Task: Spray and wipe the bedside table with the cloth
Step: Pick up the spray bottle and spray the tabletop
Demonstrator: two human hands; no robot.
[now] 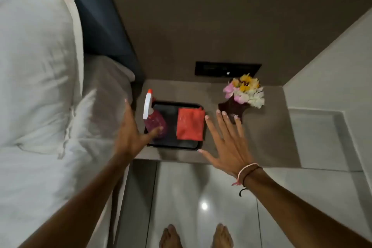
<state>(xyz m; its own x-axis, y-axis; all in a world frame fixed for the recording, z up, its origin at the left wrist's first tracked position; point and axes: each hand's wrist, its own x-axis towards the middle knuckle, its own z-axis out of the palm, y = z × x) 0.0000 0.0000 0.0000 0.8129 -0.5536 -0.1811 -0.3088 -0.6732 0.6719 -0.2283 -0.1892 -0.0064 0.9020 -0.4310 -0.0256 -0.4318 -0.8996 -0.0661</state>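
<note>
Left hand (130,137): spread wide, empty, palm down, at the left edge of the tray, thumb reaching in front of the spray bottle's base; contact with the bottle cannot be told.
Right hand (227,143): fingers splayed, empty, over the table just right of the tray; pink and dark cords at the wrist.
Spray bottle (154,119): pink body, white trigger head, orange nozzle tip; stands in the left part of the tray.
Cloth (190,124): red, folded flat, in the right part of the tray, apart from the bottle.
Tray (173,146): black, rectangular, on the bedside table (267,137), toward its left front.
Flower vase (240,99): dark pot, pink, white and yellow blooms, at the table's back right.
Bed (40,157): white linen and pillow, left of the table.
Floor (201,197): glossy tiles, bare feet at lower edge.
</note>
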